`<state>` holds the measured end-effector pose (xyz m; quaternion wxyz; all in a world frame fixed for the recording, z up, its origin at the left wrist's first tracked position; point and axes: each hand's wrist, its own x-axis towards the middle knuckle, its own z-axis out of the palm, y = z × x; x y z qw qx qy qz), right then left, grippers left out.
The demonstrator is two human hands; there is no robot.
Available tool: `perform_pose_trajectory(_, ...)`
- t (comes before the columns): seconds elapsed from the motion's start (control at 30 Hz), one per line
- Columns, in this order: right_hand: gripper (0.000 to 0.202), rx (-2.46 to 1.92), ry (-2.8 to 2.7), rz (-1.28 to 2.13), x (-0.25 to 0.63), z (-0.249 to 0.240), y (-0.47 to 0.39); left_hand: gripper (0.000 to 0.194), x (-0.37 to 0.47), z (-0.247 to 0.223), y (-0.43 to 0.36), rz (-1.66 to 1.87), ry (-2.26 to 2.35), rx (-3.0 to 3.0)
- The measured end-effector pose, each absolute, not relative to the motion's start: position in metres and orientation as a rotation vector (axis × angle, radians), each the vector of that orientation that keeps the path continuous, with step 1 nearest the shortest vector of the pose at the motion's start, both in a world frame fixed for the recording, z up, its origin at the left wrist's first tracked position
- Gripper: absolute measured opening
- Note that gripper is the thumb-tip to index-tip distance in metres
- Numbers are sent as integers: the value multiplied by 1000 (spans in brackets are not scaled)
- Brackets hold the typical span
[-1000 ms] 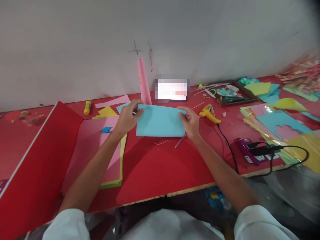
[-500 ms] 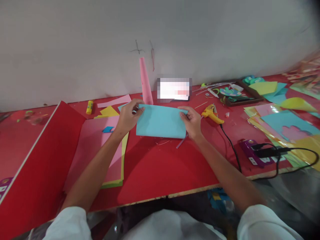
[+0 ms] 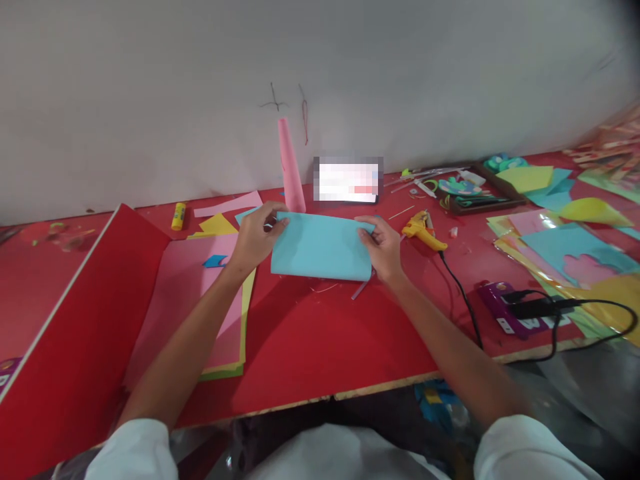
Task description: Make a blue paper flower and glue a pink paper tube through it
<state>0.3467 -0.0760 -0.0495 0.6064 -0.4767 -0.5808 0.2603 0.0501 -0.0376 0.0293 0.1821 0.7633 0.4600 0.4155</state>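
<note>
A light blue paper sheet [image 3: 321,248] is stretched between my two hands above the red table. My left hand [image 3: 260,233] pinches its upper left corner between thumb and fingers. The upper right corner is gripped by my right hand [image 3: 381,245], thumb in front. Just behind the sheet stands a tall pink paper cone [image 3: 291,167]. Under my left forearm lies a stack of pink paper [image 3: 185,280] with yellow and green sheets beneath and a small blue piece [image 3: 215,261] on top.
A yellow glue gun [image 3: 421,231] with a black cord lies right of my right hand. Farther right are a purple power strip [image 3: 510,310], a dark tray [image 3: 510,193] and coloured papers. A glue stick [image 3: 179,217] and a raised red board [image 3: 85,333] are at left.
My hands and the blue sheet hold nearly the same pose. The whole view has shifted very slightly, with the table's objects a little lower.
</note>
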Motion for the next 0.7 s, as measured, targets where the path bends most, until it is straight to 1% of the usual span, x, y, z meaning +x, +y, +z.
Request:
perform_pose_trajectory(0.43, 26, -1115, -1260, 652, 347, -44, -79, 16, 52, 26, -36, 1206, 1283, 2114)
perform_pose_trajectory(0.7, 24, -1107, -1230, 672, 346, -41, -80, 17, 52, 27, -36, 1215, 1287, 2106)
